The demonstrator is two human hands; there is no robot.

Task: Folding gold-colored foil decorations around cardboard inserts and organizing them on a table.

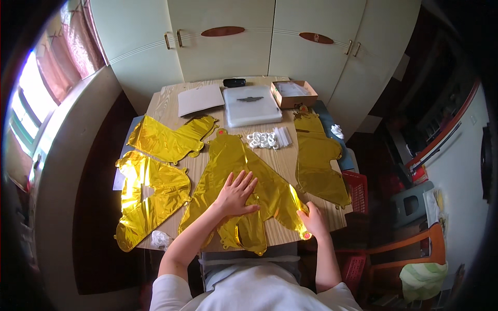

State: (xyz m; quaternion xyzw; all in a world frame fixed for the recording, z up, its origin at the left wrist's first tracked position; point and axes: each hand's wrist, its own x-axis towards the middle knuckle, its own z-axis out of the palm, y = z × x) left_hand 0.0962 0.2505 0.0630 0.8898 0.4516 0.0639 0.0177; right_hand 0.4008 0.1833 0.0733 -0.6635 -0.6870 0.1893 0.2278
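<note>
A large flat gold foil balloon point(228, 155), uninflated and splaying into legs toward me, lies across the middle of the table. My left hand point(237, 195) rests palm down on it, fingers stretched out. At its lower right leg, my right hand point(313, 220) pinches the foil edge between thumb and fingers, near a small red spot. Another folded piece of gold foil point(248, 228) hangs over the near edge under my left forearm; whether it belongs to the same balloon I cannot tell.
More flat gold balloons lie at the upper left point(168, 140), lower left point(155, 199) and right point(319, 160). Behind are white ribbon coils point(263, 140), a stack of clear bags point(251, 106), a white card point(201, 100) and an open cardboard box point(294, 94). A wooden chair point(404, 249) stands right.
</note>
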